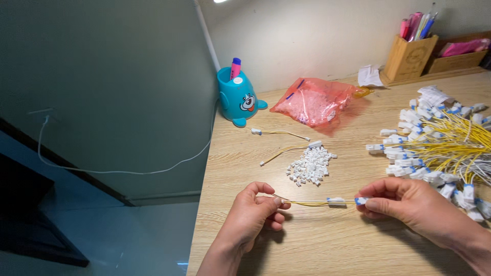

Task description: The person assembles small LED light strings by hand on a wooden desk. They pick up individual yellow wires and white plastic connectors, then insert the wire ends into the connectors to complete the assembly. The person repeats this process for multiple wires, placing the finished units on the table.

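Note:
My left hand (pixel 254 210) pinches the left end of a thin yellow wire (pixel 307 203) just above the wooden table (pixel 317 245). A small white connector (pixel 336 201) sits on the wire between my hands. My right hand (pixel 409 204) pinches the wire's right end, where a white connector with a blue tab (pixel 361 201) shows at my fingertips. Just beyond my hands lies a small heap of loose white connectors (pixel 309 166).
A big pile of yellow wires with white and blue connectors (pixel 442 148) fills the right side. Two single wires (pixel 279 133) lie mid-table. Behind them are a red plastic bag (pixel 317 102), a blue animal-shaped pen holder (pixel 238 97) and a wooden pen box (pixel 409 56). The table's edge drops off at left.

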